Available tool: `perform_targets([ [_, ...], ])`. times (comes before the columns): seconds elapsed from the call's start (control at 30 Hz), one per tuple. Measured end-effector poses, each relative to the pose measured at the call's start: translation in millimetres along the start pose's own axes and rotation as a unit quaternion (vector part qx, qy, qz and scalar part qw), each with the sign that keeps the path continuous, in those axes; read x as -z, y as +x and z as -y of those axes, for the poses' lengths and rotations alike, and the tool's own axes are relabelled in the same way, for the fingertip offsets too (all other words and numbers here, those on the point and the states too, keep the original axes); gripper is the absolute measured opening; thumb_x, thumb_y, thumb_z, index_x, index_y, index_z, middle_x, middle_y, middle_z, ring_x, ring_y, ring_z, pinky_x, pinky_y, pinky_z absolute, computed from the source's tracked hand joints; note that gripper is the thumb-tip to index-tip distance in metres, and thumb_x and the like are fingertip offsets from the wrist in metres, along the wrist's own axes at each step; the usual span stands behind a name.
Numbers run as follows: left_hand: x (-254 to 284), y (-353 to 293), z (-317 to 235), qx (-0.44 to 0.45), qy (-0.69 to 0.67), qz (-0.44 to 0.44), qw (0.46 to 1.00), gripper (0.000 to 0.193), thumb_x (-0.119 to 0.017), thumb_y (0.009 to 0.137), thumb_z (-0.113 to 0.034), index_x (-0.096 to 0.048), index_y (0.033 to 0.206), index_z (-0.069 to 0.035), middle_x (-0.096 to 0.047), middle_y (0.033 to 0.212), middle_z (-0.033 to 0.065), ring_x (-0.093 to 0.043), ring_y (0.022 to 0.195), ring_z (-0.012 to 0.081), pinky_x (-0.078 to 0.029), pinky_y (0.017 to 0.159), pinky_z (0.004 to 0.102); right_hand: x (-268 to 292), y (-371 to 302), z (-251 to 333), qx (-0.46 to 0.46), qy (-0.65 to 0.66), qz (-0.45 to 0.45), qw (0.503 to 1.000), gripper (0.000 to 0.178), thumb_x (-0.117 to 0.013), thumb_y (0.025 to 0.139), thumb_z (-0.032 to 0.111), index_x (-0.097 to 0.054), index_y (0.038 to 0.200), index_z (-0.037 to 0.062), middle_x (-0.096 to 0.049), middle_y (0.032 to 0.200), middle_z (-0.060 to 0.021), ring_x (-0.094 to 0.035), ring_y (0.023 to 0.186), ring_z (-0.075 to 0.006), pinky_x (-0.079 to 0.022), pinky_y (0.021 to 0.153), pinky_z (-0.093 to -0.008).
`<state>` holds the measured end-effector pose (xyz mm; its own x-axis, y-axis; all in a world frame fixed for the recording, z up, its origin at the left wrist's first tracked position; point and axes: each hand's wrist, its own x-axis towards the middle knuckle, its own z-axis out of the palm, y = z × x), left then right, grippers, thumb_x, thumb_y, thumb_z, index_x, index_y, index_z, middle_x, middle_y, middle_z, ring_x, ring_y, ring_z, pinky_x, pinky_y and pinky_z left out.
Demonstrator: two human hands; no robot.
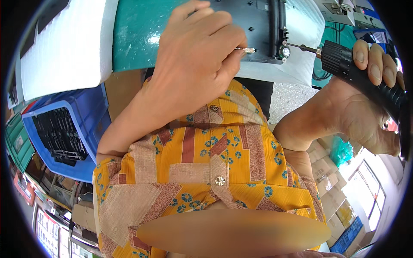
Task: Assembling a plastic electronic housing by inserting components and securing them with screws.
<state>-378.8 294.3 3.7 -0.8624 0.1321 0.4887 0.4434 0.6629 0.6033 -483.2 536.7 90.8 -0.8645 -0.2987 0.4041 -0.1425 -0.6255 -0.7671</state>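
Observation:
A black flat panel [259, 32] with small raised studs and a ribbed right edge lies on the green work mat [137, 38]. My left hand [200, 51] is over the panel's near left part, thumb and fingers pinched on a small shiny metal piece [248, 50]; its kind I cannot make out. My right hand [365, 86] wraps round a black electric screwdriver [344, 60] held sideways. Its thin bit points left, the tip beside a shiny round fitting [284, 52] at the panel's near right corner. Whether the tip touches the panel cannot be told.
White foam sheeting [69, 47] lies left of the mat, and more white sheet [297, 69] sits under the panel's right side. A blue crate [92, 120] holding several black parts stands at the left. Cables [320, 76] and equipment are at the far right; cardboard boxes [325, 172] are behind.

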Motion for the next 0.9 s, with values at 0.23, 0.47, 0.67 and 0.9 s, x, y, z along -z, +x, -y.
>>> perform_targets([
  [0.23, -15.0, -7.9, 13.2, -0.010, -0.081, -0.109, 0.991, 0.018, -0.076, 0.073, -0.001, -0.065, 0.086, -0.006, -0.056, 0.083, 0.0106, -0.060, 0.081, 0.0332, -0.046, 0.095, 0.0501, -10.4, -5.5, -18.4, -0.030, 0.021, 0.007, 0.999, 0.080, -0.072, 0.062, 0.073, -0.066, 0.112, 0.0105, -0.056, 0.095, -0.0087, -0.056, 0.085, -0.0231, -0.041, 0.082, -0.0433],
  [0.47, -3.9, -5.3, 13.3, -0.032, -0.091, -0.055, 0.994, 0.031, -0.081, 0.068, -0.003, -0.060, 0.092, -0.004, -0.053, 0.088, 0.0145, -0.057, 0.090, 0.0377, -0.043, 0.098, 0.0522, -24.5, -16.9, -32.9, -0.048, 0.048, -0.005, 0.998, 0.081, -0.073, 0.060, 0.073, -0.066, 0.112, 0.0112, -0.056, 0.096, -0.0078, -0.056, 0.086, -0.0228, -0.041, 0.083, -0.0431],
  [0.67, -10.7, -8.7, 16.9, -0.052, -0.111, -0.081, 0.989, 0.038, -0.082, 0.067, -0.003, -0.057, 0.096, -0.004, -0.052, 0.090, 0.0160, -0.055, 0.094, 0.0398, -0.042, 0.097, 0.0509, -22.6, -15.9, -31.9, -0.097, 0.002, 0.052, 0.994, 0.083, -0.073, 0.060, 0.077, -0.067, 0.113, 0.0131, -0.060, 0.103, -0.0069, -0.058, 0.092, -0.0232, -0.040, 0.088, -0.0434],
  [0.9, -2.5, -3.5, 11.8, -0.026, -0.092, -0.031, 0.995, 0.038, -0.082, 0.067, -0.001, -0.056, 0.095, -0.003, -0.050, 0.090, 0.0165, -0.053, 0.094, 0.0394, -0.042, 0.090, 0.0475, -20.9, -12.7, -38.0, -0.071, -0.025, 0.058, 0.995, 0.083, -0.072, 0.061, 0.079, -0.068, 0.113, 0.0135, -0.061, 0.100, -0.0083, -0.059, 0.088, -0.0238, -0.042, 0.085, -0.0439],
])
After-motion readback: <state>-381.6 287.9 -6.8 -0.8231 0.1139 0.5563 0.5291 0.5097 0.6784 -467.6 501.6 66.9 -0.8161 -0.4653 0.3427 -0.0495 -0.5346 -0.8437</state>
